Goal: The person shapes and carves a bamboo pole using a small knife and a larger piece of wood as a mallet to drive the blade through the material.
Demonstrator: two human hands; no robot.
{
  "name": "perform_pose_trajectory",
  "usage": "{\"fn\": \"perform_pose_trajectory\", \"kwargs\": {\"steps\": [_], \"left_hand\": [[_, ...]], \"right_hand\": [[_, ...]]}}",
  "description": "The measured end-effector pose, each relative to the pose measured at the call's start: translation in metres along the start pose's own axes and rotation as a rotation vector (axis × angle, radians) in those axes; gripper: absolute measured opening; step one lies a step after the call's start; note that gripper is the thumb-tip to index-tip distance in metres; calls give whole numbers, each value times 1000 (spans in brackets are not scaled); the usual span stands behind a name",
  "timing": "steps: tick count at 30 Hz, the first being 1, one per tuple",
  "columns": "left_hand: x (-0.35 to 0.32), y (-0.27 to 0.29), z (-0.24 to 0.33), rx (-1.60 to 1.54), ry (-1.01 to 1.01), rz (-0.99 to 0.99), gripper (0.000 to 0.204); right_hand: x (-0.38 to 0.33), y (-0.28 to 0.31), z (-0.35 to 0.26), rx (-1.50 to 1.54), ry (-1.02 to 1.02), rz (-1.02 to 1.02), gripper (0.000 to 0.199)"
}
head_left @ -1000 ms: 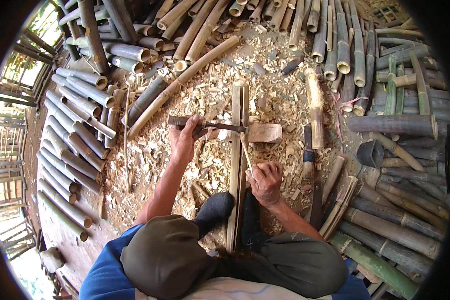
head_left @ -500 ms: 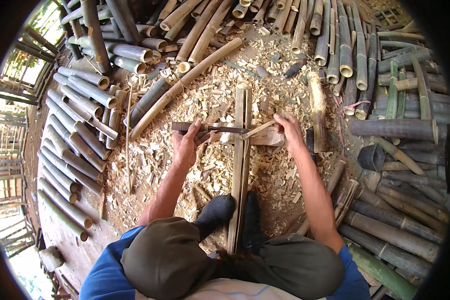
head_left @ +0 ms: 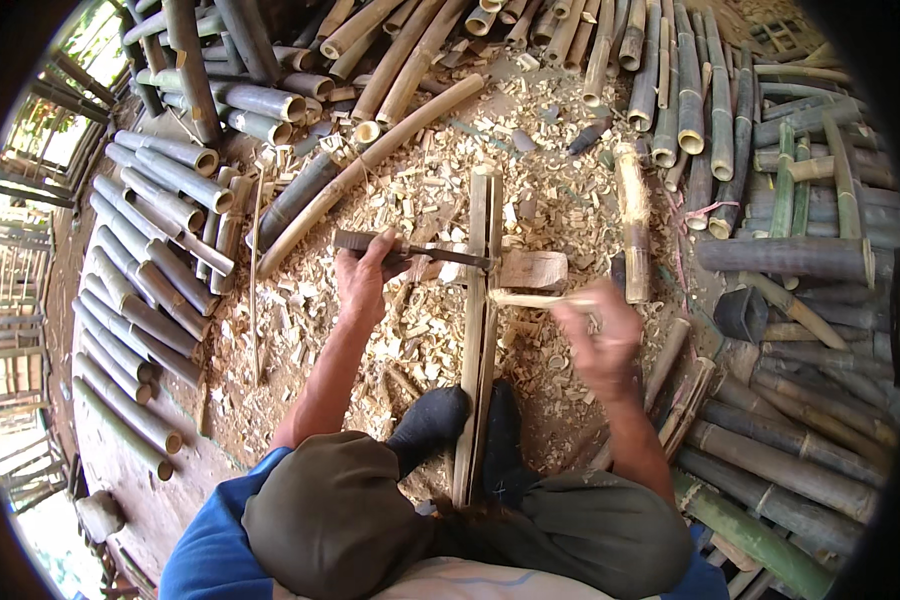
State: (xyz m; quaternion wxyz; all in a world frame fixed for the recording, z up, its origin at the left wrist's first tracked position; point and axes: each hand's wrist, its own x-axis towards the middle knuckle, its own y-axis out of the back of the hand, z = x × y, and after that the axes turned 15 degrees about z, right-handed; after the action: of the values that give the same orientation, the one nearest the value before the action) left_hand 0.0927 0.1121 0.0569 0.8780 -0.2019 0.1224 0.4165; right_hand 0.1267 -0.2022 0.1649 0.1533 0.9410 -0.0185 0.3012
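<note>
My left hand (head_left: 365, 275) is closed round the dark wooden handle of a knife (head_left: 455, 256). Its blade reaches right and crosses a pair of long wooden slats (head_left: 477, 350), its tip in the gap between them. In my right hand (head_left: 602, 340), blurred by motion, is one end of a thin, pale bamboo strip (head_left: 530, 300). The strip's other end lies by the slats, just nearer to me than the knife. A pale wood block (head_left: 533, 270) sticks out on the right side of the slats. The slats run back toward me between my feet, in dark socks (head_left: 432, 428).
Wood chips (head_left: 410, 330) cover the ground around the slats. Cut bamboo lengths (head_left: 135, 330) lie in rows at the left, and more bamboo poles (head_left: 705, 110) are at the far right. Dark bamboo (head_left: 790, 455) is stacked beside my right arm. A peeled piece (head_left: 635, 225) lies beyond my right hand.
My right hand has swung toward me and to the right, and the strip's angle has changed with it. My left hand has tilted the knife slightly, its handle end now farther from me.
</note>
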Motion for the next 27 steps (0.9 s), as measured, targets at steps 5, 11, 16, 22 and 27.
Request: {"fn": "perform_pose_trajectory", "kwargs": {"steps": [5, 11, 16, 22, 27], "left_hand": [[14, 42, 29, -60, -72, 175, 32], [39, 145, 24, 324, 57, 389, 32], [62, 258, 17, 926, -3, 512, 63], [0, 167, 1, 1465, -659, 365, 90], [-127, 10, -12, 656, 23, -1094, 83]], "right_hand": [[69, 121, 16, 173, -373, 641, 17], [18, 114, 43, 102, -811, 189, 19], [41, 112, 53, 489, -753, 183, 27], [103, 124, 13, 564, -679, -188, 27], [121, 69, -6, 657, -662, -319, 25]]}}
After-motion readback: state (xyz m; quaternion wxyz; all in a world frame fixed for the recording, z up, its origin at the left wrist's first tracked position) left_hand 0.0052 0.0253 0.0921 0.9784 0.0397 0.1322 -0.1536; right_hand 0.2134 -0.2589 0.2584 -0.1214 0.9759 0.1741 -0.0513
